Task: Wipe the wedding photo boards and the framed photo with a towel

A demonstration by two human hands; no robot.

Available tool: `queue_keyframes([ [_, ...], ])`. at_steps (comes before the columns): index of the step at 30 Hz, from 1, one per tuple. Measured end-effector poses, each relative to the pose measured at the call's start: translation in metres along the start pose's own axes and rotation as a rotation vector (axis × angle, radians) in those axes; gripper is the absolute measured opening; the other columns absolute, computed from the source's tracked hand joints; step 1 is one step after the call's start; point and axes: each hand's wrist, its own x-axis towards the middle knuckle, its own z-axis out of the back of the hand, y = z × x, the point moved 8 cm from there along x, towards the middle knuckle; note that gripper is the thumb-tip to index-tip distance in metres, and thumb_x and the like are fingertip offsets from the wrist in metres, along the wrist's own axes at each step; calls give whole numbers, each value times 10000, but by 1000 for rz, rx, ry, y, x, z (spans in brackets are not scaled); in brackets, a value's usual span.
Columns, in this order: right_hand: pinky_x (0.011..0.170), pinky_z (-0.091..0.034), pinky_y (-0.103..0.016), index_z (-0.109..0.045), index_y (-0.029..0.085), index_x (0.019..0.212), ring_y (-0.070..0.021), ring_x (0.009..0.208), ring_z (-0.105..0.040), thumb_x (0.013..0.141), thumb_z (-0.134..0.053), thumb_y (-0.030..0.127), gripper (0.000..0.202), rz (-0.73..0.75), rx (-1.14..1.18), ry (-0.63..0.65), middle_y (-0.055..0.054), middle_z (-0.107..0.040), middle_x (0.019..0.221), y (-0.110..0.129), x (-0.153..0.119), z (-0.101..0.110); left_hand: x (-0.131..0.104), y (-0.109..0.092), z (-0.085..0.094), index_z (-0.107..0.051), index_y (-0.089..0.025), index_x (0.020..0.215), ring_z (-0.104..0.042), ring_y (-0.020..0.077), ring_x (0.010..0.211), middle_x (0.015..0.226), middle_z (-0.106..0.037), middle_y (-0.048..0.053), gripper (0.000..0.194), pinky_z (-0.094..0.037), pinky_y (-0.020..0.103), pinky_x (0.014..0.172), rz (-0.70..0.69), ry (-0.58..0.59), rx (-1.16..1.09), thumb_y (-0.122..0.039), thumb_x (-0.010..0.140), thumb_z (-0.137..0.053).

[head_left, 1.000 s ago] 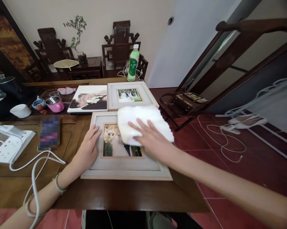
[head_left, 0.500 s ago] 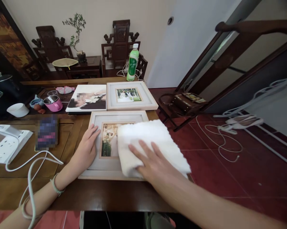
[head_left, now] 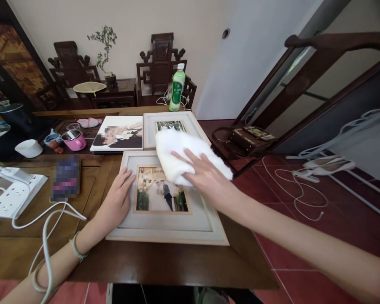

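Note:
A pale wooden picture frame [head_left: 173, 233] with a couple's photo lies flat near the table's front edge. My left hand [head_left: 117, 198] rests on its left side, fingers spread and holding nothing. At the frame's top right, my right hand [head_left: 205, 175] presses on a white cloth [head_left: 180, 154], the thumb tucked under a fold. The cloth covers the frame's upper right corner and overlaps a second picture frame [head_left: 150, 126] behind it. To the left of that second frame lies a photo album [head_left: 104, 145].
A green bottle [head_left: 177, 90] stands at the table's back edge. On the left are a pink cup [head_left: 77, 142], a white bowl [head_left: 28, 148], a phone [head_left: 65, 179] and a power strip [head_left: 22, 194] with cables. A dark chair [head_left: 329, 42] stands at right.
My right hand and the cloth have moved up and away, uncovering the photo in the near frame and partly covering the far frame. My left hand stays on the frame's left side.

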Motion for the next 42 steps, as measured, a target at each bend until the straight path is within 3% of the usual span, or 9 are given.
queue_keyframes([
  [3, 1012, -344, -735, -686, 140, 1099, -461, 1411, -222, 624, -421, -194, 639, -32, -127, 126, -122, -289, 1563, -21, 23, -14, 0, 0, 1, -466, -146, 1390, -258, 269, 1466, 1470, -438, 172, 539, -264, 548, 1181, -3, -3, 6, -21, 883, -334],
  [7, 1005, -337, -745, -698, 180, 1108, -463, 1374, -318, 691, -458, -153, 585, -30, -162, 198, -110, -379, 1525, -6, 22, -31, 0, 0, 1, -472, -150, 1380, -268, 256, 1463, 1457, -452, 170, 536, -279, 551, 1176, 4, 1, 25, -14, 886, -316],
  [14, 970, -384, -747, -754, 240, 807, -483, 1271, -457, 795, -626, 55, 225, -113, 23, 157, -61, -518, 1437, 61, -48, -35, 0, 1, 0, -452, -162, 1403, -268, 259, 1462, 1482, -433, 162, 517, -264, 556, 1182, 36, -7, 32, -49, 915, -326],
  [20, 973, -436, -659, -756, 281, 860, -426, 1285, -469, 846, -628, 266, 130, 83, 240, 208, -42, -480, 1471, 107, -88, -31, 3, -6, 1, -457, -124, 1406, -293, 281, 1451, 1501, -412, 186, 452, -284, 533, 1179, 40, -2, 98, -160, 965, -362],
  [24, 967, -408, -703, -760, 251, 921, -472, 1311, -419, 840, -604, 184, 188, 79, 176, 205, -89, -460, 1479, 90, -64, -27, 4, -9, 0, -463, -83, 1396, -293, 297, 1449, 1481, -437, 205, 445, -297, 528, 1176, 21, 25, 133, -188, 979, -353],
  [29, 1045, -313, -705, -732, 171, 1009, -443, 1381, -314, 746, -456, -91, 462, -3, -13, 146, -127, -377, 1522, 31, -15, -27, 3, -9, -1, -458, -96, 1402, -287, 307, 1451, 1479, -441, 201, 444, -315, 548, 1163, 16, 30, 144, -182, 981, -350],
  [34, 1031, -315, -717, -687, 118, 1122, -471, 1395, -259, 663, -423, -145, 591, -61, -169, 119, -159, -326, 1544, -18, 23, -35, 3, -9, 1, -463, -105, 1401, -306, 312, 1442, 1467, -454, 202, 441, -326, 556, 1156, 15, 29, 137, -166, 977, -358],
  [38, 1017, -298, -750, -718, 147, 1054, -472, 1367, -325, 706, -466, -112, 501, -68, -141, 125, -154, -411, 1504, -8, 18, -38, 1, -9, 3, -416, -160, 1441, -298, 291, 1448, 1482, -443, 176, 487, -323, 560, 1158, -4, 7, 105, -109, 961, -352],
  [42, 969, -372, -744, -747, 204, 932, -481, 1298, -427, 789, -552, 8, 312, -62, -134, 140, -130, -495, 1447, 31, -22, -36, 0, -8, 3, -422, -138, 1433, -300, 288, 1448, 1471, -448, 194, 488, -316, 560, 1162, -18, -19, 99, -88, 954, -345],
])
